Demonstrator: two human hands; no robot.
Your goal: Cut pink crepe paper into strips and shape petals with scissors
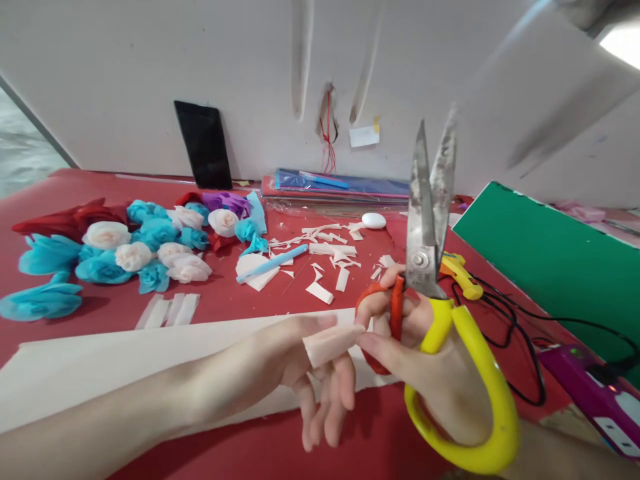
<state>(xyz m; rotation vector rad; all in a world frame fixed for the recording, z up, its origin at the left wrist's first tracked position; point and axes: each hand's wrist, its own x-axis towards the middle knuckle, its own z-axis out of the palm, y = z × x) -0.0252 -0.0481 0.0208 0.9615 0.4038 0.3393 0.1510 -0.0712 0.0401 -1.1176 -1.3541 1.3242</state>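
My right hand has a pair of scissors hooked on its fingers. The scissors have one red handle and one yellow handle, and their slightly parted blades point up. The thumb and a finger of that same hand also pinch the end of a folded pale pink paper strip. Right behind the strip is my left hand, palm turned up and fingers loosely apart. Whether it touches the strip I cannot tell. A wide pale paper sheet lies beneath both hands on the red tabletop.
Blue, white, red and purple paper flowers cluster at left. Paper scraps and a light blue pen lie mid-table. A yellow glue gun, black cable, purple power strip and green board occupy the right. A dark tablet leans on the wall.
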